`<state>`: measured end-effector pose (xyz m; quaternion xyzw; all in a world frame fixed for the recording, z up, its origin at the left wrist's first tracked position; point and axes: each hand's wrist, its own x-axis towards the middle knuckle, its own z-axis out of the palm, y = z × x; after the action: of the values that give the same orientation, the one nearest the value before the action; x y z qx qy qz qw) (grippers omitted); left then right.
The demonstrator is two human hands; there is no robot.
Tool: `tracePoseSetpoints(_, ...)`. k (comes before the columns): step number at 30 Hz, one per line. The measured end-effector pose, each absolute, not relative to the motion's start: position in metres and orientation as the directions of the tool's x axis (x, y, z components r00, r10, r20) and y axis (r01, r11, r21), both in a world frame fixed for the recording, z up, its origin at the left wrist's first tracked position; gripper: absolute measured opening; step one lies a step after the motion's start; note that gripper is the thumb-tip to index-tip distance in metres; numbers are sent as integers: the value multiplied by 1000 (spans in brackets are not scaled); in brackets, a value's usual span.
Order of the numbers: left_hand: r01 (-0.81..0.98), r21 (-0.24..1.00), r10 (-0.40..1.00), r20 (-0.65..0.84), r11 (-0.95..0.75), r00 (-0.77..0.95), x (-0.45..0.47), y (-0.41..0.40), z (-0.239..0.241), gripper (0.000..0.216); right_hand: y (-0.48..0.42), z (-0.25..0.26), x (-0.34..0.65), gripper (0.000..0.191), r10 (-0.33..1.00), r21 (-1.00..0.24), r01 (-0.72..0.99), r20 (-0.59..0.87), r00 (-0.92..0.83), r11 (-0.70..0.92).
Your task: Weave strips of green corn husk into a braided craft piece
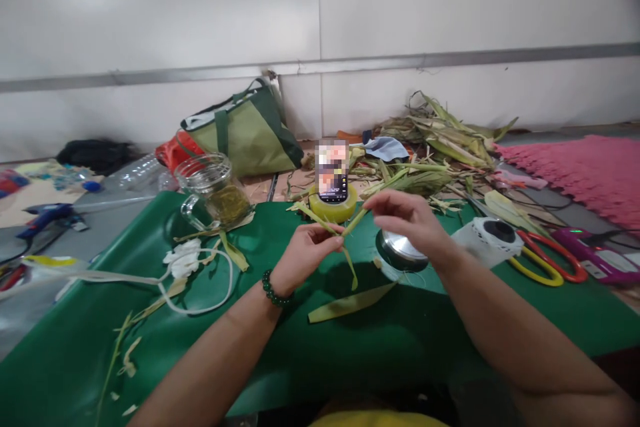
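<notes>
Leaf strips (355,221) held up over the green desk (150,347), my left hand (310,248) and right hand (407,217) each with a grip pinched closed on one end so the tails dangle free. Maybe two strips crossing, too blurry to say.

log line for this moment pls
left hand: pinching leaf strip | right hand: pinching same leaf strip | under: green mat | behind: phone on tape roll

Bright, even overhead light, soft shadows, wide-angle bending at the edges, slightly soft focus throughout.
</notes>
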<state>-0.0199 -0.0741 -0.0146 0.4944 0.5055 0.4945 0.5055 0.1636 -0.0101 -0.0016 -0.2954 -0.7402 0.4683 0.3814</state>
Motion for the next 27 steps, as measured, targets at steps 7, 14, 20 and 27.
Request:
tracePoseSetpoints(7, 430, 900, 967, -38, -76, 251, -9, -77, -17, 27, -31, -12, 142, 25, 688, -693, 327, 334, -645, 643)
tracePoseSetpoints(14, 451, 893, 925, -162, -11, 342, -2, -79, -21, 19, -29, -7, 147, 26, 711, -791, 255, 294, -639, 556)
tracePoseSetpoints(20, 446, 895, 902, -172, -25, 397, -2, -77, -24, 18, -23, -10, 144, 26, 731, -848, 228, 241, -638, 479)
tracePoseSetpoints(27, 183, 974, 888, -198, 131, 416, -18, -75, -14, 49, -6, -14, 144, 28, 731, -858, 240, 206, -651, 455)
